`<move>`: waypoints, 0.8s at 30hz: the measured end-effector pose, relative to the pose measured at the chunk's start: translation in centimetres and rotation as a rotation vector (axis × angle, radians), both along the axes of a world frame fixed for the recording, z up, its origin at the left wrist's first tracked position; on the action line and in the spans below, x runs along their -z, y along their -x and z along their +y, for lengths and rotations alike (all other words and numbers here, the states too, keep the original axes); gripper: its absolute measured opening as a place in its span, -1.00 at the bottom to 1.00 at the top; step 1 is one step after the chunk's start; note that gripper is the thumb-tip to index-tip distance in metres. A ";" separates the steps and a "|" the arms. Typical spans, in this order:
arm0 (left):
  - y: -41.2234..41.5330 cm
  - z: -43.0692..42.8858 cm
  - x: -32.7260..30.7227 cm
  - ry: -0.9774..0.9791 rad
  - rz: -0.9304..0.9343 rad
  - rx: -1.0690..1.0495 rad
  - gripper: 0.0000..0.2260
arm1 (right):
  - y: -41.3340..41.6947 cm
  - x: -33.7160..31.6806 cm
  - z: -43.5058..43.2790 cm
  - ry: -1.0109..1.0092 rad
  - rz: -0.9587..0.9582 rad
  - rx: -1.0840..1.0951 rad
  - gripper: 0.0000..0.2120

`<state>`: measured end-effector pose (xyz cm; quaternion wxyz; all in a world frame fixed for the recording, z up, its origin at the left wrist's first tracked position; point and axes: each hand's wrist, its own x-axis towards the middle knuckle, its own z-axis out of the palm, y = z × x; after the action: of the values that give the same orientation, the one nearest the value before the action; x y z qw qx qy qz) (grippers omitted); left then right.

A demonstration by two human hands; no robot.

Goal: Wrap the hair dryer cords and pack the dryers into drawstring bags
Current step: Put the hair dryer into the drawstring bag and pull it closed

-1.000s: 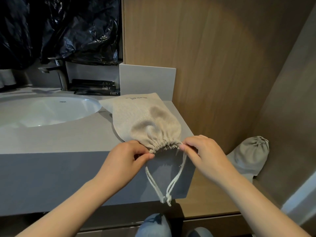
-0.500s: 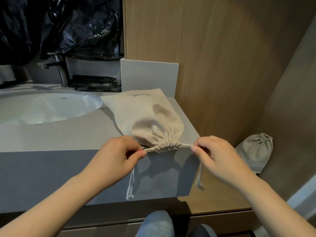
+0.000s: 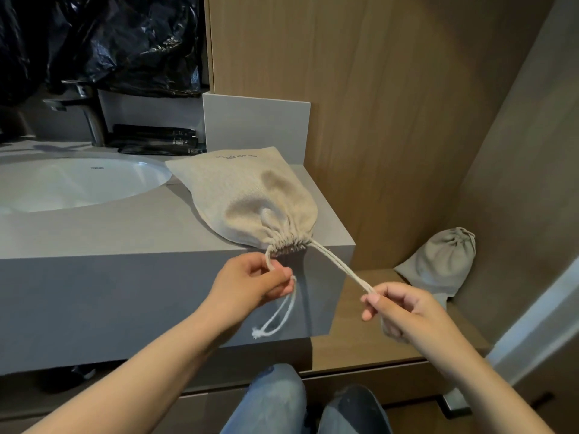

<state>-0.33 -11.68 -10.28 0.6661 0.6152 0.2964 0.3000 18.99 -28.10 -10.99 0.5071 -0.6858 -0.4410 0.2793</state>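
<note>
You had the beige drawstring bag lying flat on the near right corner of the grey counter, its gathered mouth pointing toward you and just overhanging the near edge. That put the cords in free air where both hands could work them. No dryer was visible; the bulges under the cloth suggested one inside, as a judgement only.

Your left hand was pinched on the left cord close to the mouth, the knotted tail hanging slack below your fist. It probably served as the anchor, so the bag would not slide off the counter.

Your right hand gripped the right cord between thumb and forefinger, well out from the bag, and the cord ran taut and straight. Opposite pulls cinch such a mouth; here it was puckered tight, so closing looked nearly complete.

A second bag, already drawn shut, lay on the lower wooden shelf to the right, near the wall. This bag likely belonged beside it.
</note>
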 end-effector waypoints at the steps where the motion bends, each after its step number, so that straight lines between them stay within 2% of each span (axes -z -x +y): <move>1: -0.7 -0.5 -0.1 0.049 -0.052 -0.003 -0.92 | 0.3 0.1 -0.3 -0.024 0.024 0.000 -0.82; 4: -2.7 -1.9 -0.7 0.171 -0.193 -0.020 -0.82 | 1.8 0.3 -0.6 -0.045 0.004 -0.064 -0.83; 6: -3.5 -2.5 -1.1 0.336 -0.306 -0.022 -0.74 | 2.7 0.6 -0.4 -0.025 -0.080 -0.121 -0.83; 8: -3.9 -2.9 -1.6 0.412 -0.315 -0.033 -0.70 | 3.2 1.1 -0.1 -0.016 -0.134 -0.154 -0.82; 9: -3.9 -3.1 -1.8 0.410 -0.296 -0.040 -0.69 | 3.3 1.3 0.1 -0.009 -0.153 -0.163 -0.82; 11: -3.9 -3.2 -2.0 0.379 -0.273 -0.063 -0.79 | 3.4 1.6 0.3 0.017 -0.186 -0.181 -0.82; 13: -3.7 -3.0 -2.2 0.335 -0.248 -0.084 -0.78 | 3.3 1.7 0.4 0.036 -0.174 -0.159 -0.83; 17: -3.1 -2.2 -3.0 0.289 -0.167 -0.069 -0.82 | 1.9 2.4 0.8 0.012 -0.172 0.073 -0.91; 19: -2.6 -2.0 -3.5 0.302 -0.143 -0.025 -0.86 | 1.7 2.8 1.5 -0.013 -0.123 0.116 -0.85; 24: -1.5 -1.1 -4.3 0.323 -0.134 0.048 -0.91 | 2.6 2.6 3.9 -0.069 0.060 -0.162 -0.70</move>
<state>1.21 -12.76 -5.94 0.7815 0.4857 0.2810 0.2727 16.37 -24.18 -13.59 0.5193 -0.6213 -0.4889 0.3245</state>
